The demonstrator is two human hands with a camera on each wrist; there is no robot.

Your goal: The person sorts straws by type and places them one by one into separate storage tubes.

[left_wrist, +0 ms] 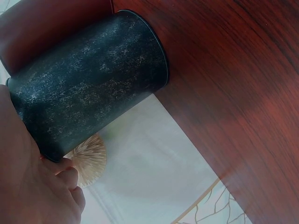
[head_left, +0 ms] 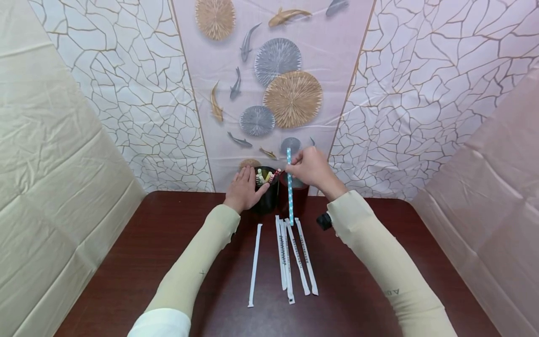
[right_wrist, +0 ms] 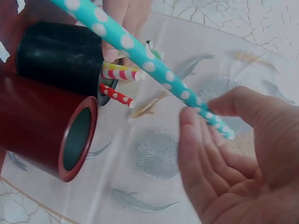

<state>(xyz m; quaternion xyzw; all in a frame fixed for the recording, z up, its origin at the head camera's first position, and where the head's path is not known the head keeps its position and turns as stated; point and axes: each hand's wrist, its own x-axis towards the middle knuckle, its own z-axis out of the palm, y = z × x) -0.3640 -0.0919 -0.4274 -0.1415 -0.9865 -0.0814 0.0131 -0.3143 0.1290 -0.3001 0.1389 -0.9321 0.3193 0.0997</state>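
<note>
In the head view my right hand pinches a turquoise paper straw with white dots between thumb and fingers. The straw is upright, in front of a dark red cup. My left hand touches the left side of a black cup near its rim, fingers mostly straight and thumb across the front. Several patterned straws stand in the black cup, their ends above the rim. In the left wrist view the black cup stands beside the red one, and the hand partly hides its rim.
Several paper-wrapped straws lie in a loose group on the dark brown table. One more wrapped straw lies apart, to their left. A patterned cloth backdrop hangs behind the cups.
</note>
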